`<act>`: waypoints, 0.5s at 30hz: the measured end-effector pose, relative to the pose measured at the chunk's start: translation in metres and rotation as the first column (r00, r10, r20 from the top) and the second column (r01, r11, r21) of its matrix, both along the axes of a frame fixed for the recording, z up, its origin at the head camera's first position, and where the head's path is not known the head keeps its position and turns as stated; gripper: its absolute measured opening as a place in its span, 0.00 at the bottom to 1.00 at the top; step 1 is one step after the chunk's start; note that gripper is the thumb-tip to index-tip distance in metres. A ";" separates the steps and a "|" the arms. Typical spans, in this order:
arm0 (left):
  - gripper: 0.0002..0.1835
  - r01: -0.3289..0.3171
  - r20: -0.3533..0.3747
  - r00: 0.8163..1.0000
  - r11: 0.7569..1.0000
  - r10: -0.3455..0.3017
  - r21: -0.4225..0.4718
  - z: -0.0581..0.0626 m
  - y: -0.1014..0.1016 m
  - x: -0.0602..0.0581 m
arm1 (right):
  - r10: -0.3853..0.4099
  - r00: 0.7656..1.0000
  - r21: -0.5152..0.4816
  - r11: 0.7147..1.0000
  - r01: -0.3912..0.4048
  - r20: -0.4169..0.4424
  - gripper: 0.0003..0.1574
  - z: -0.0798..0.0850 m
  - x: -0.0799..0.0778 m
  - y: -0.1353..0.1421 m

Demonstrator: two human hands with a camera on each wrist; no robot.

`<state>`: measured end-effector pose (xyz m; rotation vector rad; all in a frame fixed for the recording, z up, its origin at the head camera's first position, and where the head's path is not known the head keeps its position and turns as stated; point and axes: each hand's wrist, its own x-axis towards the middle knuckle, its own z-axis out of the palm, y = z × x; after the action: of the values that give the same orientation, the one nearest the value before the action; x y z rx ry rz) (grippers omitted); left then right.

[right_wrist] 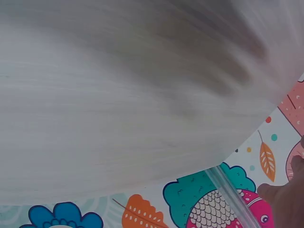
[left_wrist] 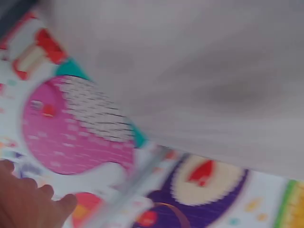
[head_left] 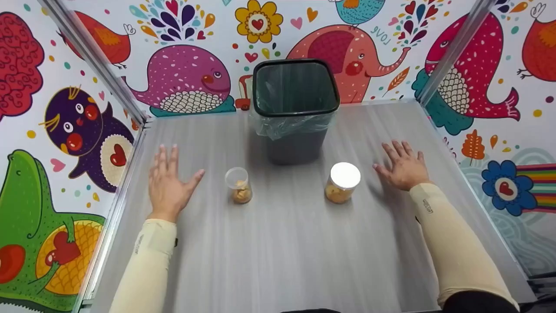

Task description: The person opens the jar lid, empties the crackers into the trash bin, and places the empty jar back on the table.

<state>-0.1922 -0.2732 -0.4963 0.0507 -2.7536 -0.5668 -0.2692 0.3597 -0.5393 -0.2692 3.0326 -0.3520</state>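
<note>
1. Head view: the left hand (head_left: 170,187), fingers straight, thumb apart, holds nothing.
2. Just right of it, the clear container (head_left: 240,189) stands upright on the surface (head_left: 282,239) (whether lidded, I cannot tell).
3. Farther back, between container and jar, a lined bin (head_left: 295,150).
4. The white-lidded jar (head_left: 342,184), upright, lies just left of the right hand, its nearer hand.
5. The right hand (head_left: 404,168): fingers spread, holding nothing.

Pale cream sleeves (head_left: 451,243) (small dark lettering (head_left: 428,206))

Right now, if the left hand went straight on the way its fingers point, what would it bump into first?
Probably the back wall, around the purple whale picture; the way there looks free, though the height of the left hand is hard to judge.
</note>
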 end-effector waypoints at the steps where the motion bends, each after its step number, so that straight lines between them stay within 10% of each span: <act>1: 0.55 0.029 -0.035 0.999 1.000 -0.029 0.000 0.003 0.010 0.000 | 0.003 1.000 0.002 1.000 -0.003 -0.001 0.56 0.000 0.000 -0.001; 8: 0.57 0.241 -0.162 0.956 0.970 -0.244 -0.039 0.013 0.088 0.007 | 0.028 0.999 0.028 0.999 -0.027 -0.027 0.58 0.003 0.001 -0.009; 15: 0.59 0.425 -0.164 0.886 0.901 -0.433 -0.086 -0.003 0.157 0.016 | 0.061 0.997 0.019 0.998 -0.060 -0.047 0.54 0.004 0.001 -0.020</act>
<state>-0.1763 -0.1165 -0.4991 -0.6083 -2.6011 -0.5799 -0.2679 0.3400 -0.5354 -0.3730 3.0643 -0.3182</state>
